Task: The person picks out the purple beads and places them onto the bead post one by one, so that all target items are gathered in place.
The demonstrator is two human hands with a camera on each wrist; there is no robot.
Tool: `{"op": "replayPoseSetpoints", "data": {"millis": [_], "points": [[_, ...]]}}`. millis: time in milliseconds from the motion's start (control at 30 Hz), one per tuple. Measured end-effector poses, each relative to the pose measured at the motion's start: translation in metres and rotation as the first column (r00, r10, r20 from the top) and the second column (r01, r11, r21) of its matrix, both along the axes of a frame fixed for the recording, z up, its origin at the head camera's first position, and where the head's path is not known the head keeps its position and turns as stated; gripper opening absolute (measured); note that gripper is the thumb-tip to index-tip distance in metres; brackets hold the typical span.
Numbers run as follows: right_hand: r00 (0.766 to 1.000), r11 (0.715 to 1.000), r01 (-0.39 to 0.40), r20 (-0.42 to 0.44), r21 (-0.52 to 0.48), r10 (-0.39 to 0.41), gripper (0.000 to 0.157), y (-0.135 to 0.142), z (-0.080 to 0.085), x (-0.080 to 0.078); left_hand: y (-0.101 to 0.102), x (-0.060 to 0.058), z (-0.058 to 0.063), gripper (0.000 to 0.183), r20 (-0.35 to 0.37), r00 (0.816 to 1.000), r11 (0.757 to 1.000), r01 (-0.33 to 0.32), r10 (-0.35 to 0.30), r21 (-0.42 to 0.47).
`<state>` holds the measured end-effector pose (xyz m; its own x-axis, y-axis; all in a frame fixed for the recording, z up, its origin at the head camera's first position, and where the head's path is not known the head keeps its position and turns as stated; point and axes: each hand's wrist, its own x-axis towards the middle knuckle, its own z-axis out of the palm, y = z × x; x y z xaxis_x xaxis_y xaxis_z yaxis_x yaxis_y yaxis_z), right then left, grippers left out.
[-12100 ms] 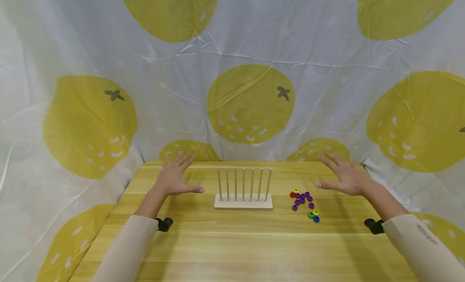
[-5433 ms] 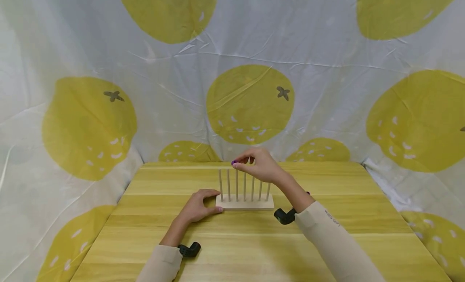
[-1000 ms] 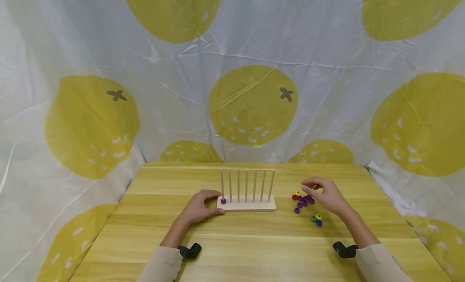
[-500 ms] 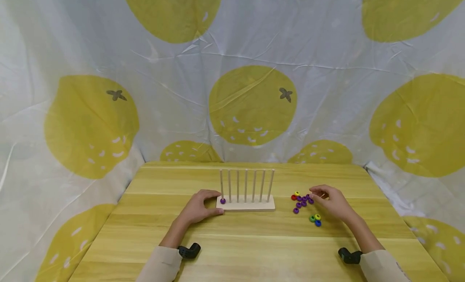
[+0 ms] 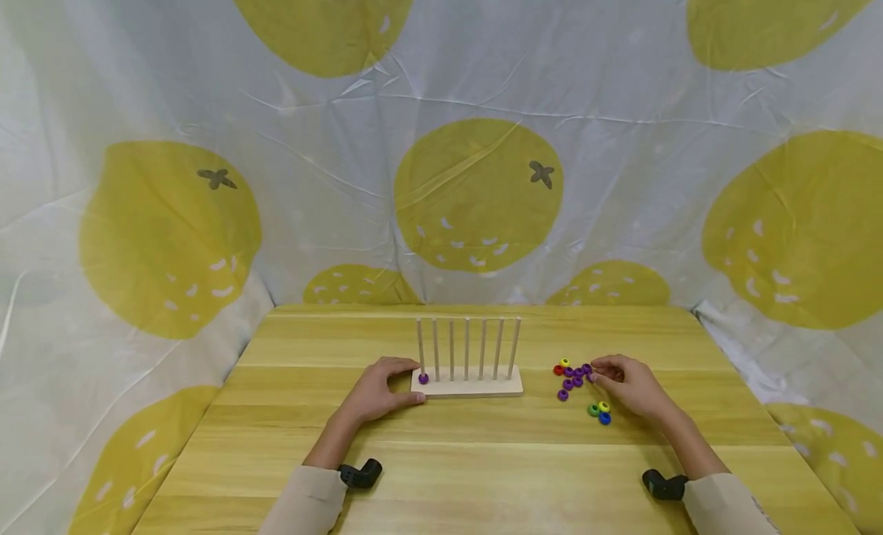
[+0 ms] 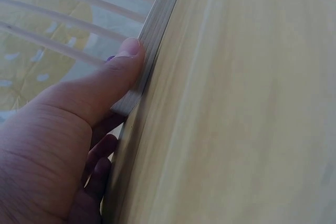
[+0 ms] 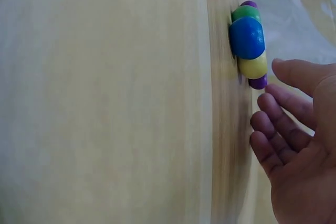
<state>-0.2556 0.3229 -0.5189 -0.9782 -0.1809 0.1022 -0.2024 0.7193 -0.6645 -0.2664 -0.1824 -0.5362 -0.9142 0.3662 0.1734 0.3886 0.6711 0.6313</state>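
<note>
My left hand (image 5: 372,393) grips the left end of a pale wooden peg rack (image 5: 476,388), thumb on the front edge, other fingers behind. Several upright pegs stand in its base. A purple bead (image 5: 424,379) sits at the foot of the leftmost peg. My right hand (image 5: 635,385) is low at the right side of the loose beads, thumb and forefinger apart. Their tips are right at a purple bead (image 5: 589,378); the right wrist view shows a purple bead (image 7: 258,82) just beyond the fingertips, partly hidden by a yellow bead (image 7: 253,68).
More purple beads (image 5: 578,382) lie clustered with a red bead (image 5: 558,370) and a yellow bead (image 5: 564,362). Nearer me sit a green bead (image 5: 594,410) and a blue bead (image 5: 605,418). The wooden table (image 5: 483,474) meets a lemon-print cloth (image 5: 476,75) behind.
From hovering apart, my left hand took hold of the rack. A purple bead went onto the leftmost peg by my right hand, which then returned to the loose beads and lowered beside them.
</note>
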Motion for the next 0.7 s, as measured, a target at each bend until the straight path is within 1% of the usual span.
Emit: {"op": "replayPoseSetpoints", "data": {"millis": [167, 300, 467, 700], "points": [[1.000, 1.000, 0.008, 0.025, 0.002, -0.008, 0.036, 0.0016, -0.0024, 0.0022, -0.0002, 0.0013, -0.0001, 0.062, 0.009, 1.000, 1.000, -0.001, 0.001, 0.005], [1.000, 1.000, 0.007, 0.016, 0.012, -0.007, 0.037, 0.0056, -0.0057, 0.0039, 0.0001, 0.0010, -0.0021, 0.063, 0.011, 1.000, 1.000, 0.001, -0.001, 0.001], [1.000, 1.000, -0.007, 0.002, 0.026, 0.007, 0.034, 0.0078, -0.0090, 0.0025, -0.0003, 0.0004, -0.0038, 0.062, 0.008, 1.000, 1.000, -0.010, 0.010, 0.002], [1.000, 1.000, -0.014, -0.015, 0.028, 0.014, 0.024, 0.0038, -0.0070, -0.0009, -0.0010, 0.0006, -0.0009, 0.063, 0.007, 1.000, 1.000, -0.005, 0.005, 0.008]]}}
